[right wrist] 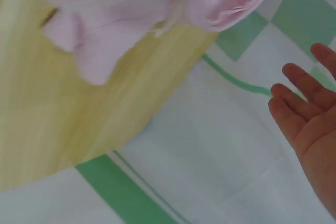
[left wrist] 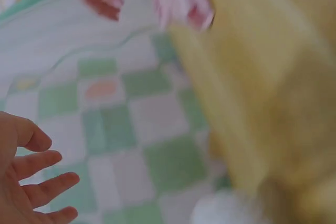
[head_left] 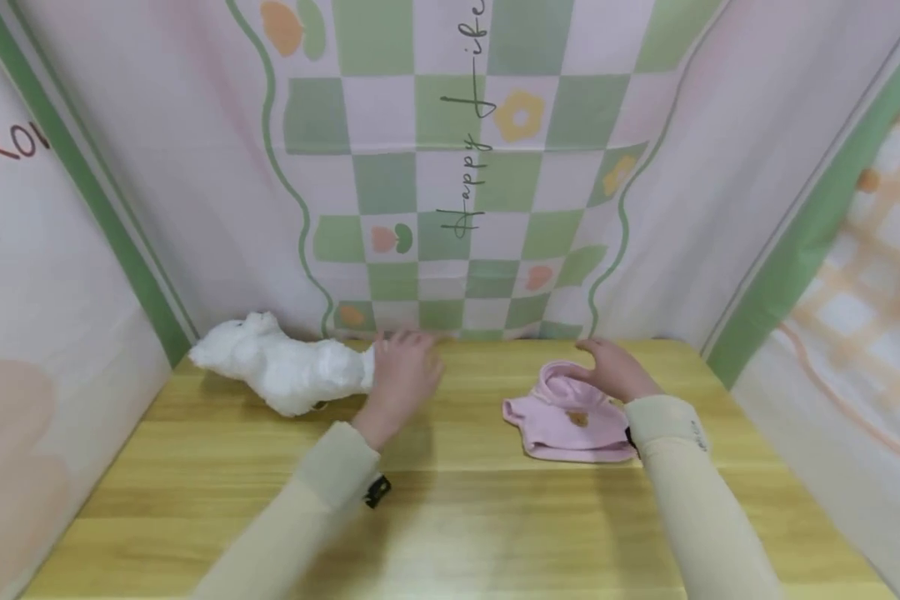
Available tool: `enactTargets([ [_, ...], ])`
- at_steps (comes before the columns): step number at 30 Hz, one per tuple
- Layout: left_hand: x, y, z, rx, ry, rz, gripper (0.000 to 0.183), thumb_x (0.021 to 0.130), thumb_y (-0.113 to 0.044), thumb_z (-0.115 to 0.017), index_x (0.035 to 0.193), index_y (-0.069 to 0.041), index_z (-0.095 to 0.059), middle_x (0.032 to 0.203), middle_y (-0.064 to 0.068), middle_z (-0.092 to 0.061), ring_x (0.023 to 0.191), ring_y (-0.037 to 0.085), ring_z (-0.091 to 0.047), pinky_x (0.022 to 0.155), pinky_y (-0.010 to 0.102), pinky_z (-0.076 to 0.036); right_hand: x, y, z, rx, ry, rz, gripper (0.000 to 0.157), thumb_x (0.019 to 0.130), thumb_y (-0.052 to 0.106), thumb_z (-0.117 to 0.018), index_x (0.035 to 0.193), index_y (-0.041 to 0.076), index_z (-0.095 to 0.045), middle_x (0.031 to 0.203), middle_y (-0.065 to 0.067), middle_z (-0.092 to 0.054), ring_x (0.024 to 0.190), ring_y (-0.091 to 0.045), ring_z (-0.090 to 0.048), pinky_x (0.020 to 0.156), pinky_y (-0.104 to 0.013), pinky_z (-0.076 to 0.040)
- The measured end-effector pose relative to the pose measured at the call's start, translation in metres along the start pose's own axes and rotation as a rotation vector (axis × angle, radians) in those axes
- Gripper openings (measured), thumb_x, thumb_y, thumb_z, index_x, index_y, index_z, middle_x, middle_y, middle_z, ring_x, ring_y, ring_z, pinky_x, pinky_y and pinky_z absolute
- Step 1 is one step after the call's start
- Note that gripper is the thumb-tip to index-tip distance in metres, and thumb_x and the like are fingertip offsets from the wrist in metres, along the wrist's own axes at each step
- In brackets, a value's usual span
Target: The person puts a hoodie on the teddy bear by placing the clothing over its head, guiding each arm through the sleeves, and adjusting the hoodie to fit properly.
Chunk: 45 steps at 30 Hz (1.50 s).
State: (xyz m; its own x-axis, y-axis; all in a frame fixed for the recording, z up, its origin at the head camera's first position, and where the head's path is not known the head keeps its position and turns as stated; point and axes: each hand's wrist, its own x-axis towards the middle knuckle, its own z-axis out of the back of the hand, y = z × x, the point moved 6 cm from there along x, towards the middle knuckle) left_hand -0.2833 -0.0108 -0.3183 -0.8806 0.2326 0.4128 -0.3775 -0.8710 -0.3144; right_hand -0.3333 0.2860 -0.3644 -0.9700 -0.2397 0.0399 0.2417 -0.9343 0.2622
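A white fluffy stuffed animal [head_left: 292,371] lies on its side at the left of the wooden table, and a bit of its white fur [left wrist: 223,208] shows at the bottom of the left wrist view. My left hand [head_left: 407,375] is over the table at the toy's right end, fingers spread and holding nothing. Toward the right lies a small pink hooded doll top [head_left: 576,425] with a brown bear patch, its hood toward the back. Above the hood and right shoulder hovers my right hand [head_left: 617,371], its fingers extended and nothing between them in the right wrist view.
The wooden table [head_left: 450,533] ends at the back against a hanging cloth [head_left: 450,183] with green and white checks. Printed cloths also hang at the left [head_left: 45,333] and right [head_left: 855,333] sides. Black wrist straps show at both cuffs.
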Motion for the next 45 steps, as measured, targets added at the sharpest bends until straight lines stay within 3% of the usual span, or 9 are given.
enactTargets([
  [7, -0.014, -0.025, -0.078, -0.262, 0.164, 0.058, 0.033, 0.096, -0.028, -0.054, 0.121, -0.009, -0.064, 0.123, 0.009, -0.066, 0.116, 0.026, -0.061, 0.102, 0.039, -0.048, -0.021, -0.033, -0.011, 0.001, 0.072, -0.063, 0.05, 0.088, 0.028, -0.065, 0.119, -0.011, -0.059, 0.119, -0.033, -0.06, 0.111, -0.051, -0.054, 0.096, -0.06, -0.044],
  [12, -0.02, -0.041, -0.108, -0.161, 0.128, -0.042, 0.029, 0.091, -0.027, -0.062, 0.113, -0.01, -0.069, 0.112, 0.007, -0.071, 0.104, 0.021, -0.067, 0.092, 0.033, -0.054, -0.036, -0.056, -0.024, 0.004, 0.118, -0.1, 0.045, 0.09, 0.025, -0.063, 0.118, -0.01, -0.059, 0.118, -0.033, -0.06, 0.109, -0.05, -0.056, 0.093, -0.06, -0.046],
  [17, -0.022, -0.056, -0.126, 0.02, 0.047, -0.193, 0.025, 0.085, -0.029, -0.07, 0.101, -0.01, -0.073, 0.094, 0.001, -0.074, 0.083, 0.013, -0.07, 0.075, 0.024, -0.057, -0.048, -0.072, -0.031, 0.026, 0.146, -0.143, 0.046, 0.09, 0.023, -0.062, 0.12, -0.011, -0.057, 0.12, -0.034, -0.058, 0.109, -0.052, -0.055, 0.093, -0.062, -0.045],
  [25, -0.023, -0.064, -0.147, -0.023, 0.059, -0.184, 0.029, 0.089, -0.028, -0.066, 0.11, -0.009, -0.07, 0.106, 0.007, -0.072, 0.094, 0.018, -0.069, 0.086, 0.028, -0.056, -0.055, -0.087, -0.045, 0.056, 0.135, -0.162, 0.05, 0.088, 0.027, -0.065, 0.118, -0.012, -0.058, 0.101, -0.027, -0.065, 0.088, -0.035, -0.062, 0.08, -0.051, -0.052],
  [33, -0.028, -0.07, -0.172, 0.138, 0.246, -0.219, 0.039, 0.101, -0.036, -0.044, 0.136, -0.023, -0.053, 0.133, 0.003, -0.06, 0.119, 0.019, -0.058, 0.102, 0.033, -0.049, -0.056, -0.084, -0.054, 0.108, 0.08, -0.13, 0.025, 0.087, 0.018, -0.066, 0.097, -0.005, -0.068, 0.081, -0.012, -0.066, 0.07, -0.017, -0.055, 0.064, -0.034, -0.048],
  [35, -0.029, -0.071, -0.174, 0.196, 0.294, -0.215, 0.037, 0.1, -0.037, -0.044, 0.133, -0.024, -0.056, 0.131, -0.001, -0.06, 0.12, 0.017, -0.057, 0.103, 0.032, -0.047, -0.056, -0.083, -0.054, 0.126, 0.062, -0.136, 0.022, 0.087, 0.017, -0.065, 0.094, -0.004, -0.067, 0.079, -0.011, -0.065, 0.07, -0.017, -0.054, 0.063, -0.033, -0.047],
  [38, -0.028, -0.071, -0.176, 0.209, 0.261, -0.209, 0.03, 0.099, -0.038, -0.047, 0.119, -0.024, -0.065, 0.122, -0.002, -0.063, 0.115, 0.016, -0.057, 0.1, 0.032, -0.048, -0.057, -0.082, -0.052, 0.161, 0.048, -0.163, 0.021, 0.089, 0.018, -0.063, 0.092, -0.002, -0.067, 0.079, -0.01, -0.065, 0.071, -0.017, -0.054, 0.063, -0.032, -0.046],
  [42, -0.026, -0.071, -0.172, 0.147, 0.229, -0.174, 0.023, 0.096, -0.037, -0.053, 0.1, -0.021, -0.068, 0.125, 0.004, -0.06, 0.119, 0.022, -0.055, 0.102, 0.036, -0.046, -0.057, -0.08, -0.05, 0.193, 0.035, -0.185, 0.021, 0.09, 0.02, -0.062, 0.091, 0.0, -0.066, 0.082, -0.01, -0.064, 0.073, -0.018, -0.054, 0.064, -0.031, -0.045],
  [45, -0.025, -0.071, -0.174, 0.109, 0.296, -0.138, 0.021, 0.094, -0.038, -0.057, 0.09, -0.018, -0.063, 0.116, 0.003, -0.063, 0.114, 0.021, -0.057, 0.101, 0.037, -0.047, -0.057, -0.075, -0.048, 0.198, 0.007, -0.161, 0.02, 0.089, 0.02, -0.063, 0.091, 0.0, -0.065, 0.083, -0.012, -0.064, 0.073, -0.018, -0.053, 0.064, -0.03, -0.044],
])
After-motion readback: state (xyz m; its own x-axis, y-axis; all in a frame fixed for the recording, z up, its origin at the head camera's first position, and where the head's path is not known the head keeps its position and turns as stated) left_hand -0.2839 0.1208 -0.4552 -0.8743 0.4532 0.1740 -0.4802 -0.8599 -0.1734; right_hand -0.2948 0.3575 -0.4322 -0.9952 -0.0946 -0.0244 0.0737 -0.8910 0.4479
